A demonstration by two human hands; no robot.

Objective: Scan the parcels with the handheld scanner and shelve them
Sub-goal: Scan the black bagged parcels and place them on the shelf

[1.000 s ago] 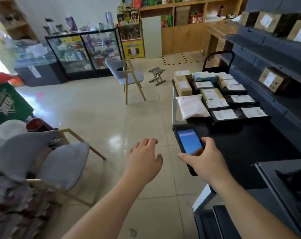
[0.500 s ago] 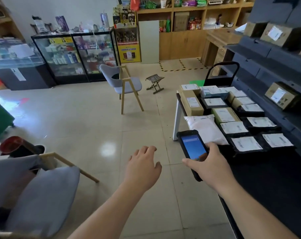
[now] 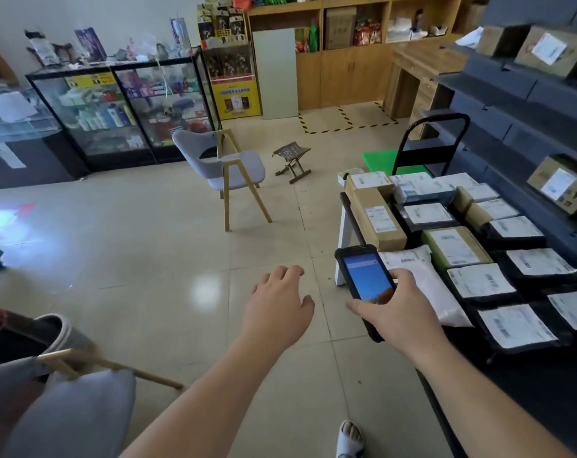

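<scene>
While I watch, right hand (image 3: 398, 312): my fingers clamped around handheld scanner (image 3: 366, 281), screen lit
Left hand (image 3: 277, 309): empty, fingers loose, over floor
Parcels (image 3: 479, 256): rows on black table (image 3: 512, 385), beside scanner

Daylight from left blows out a glare patch on the tiled floor (image 3: 3, 219), ceiling-light reflection mid-floor, wide-angle bending at edges, slight softness throughout.
</scene>
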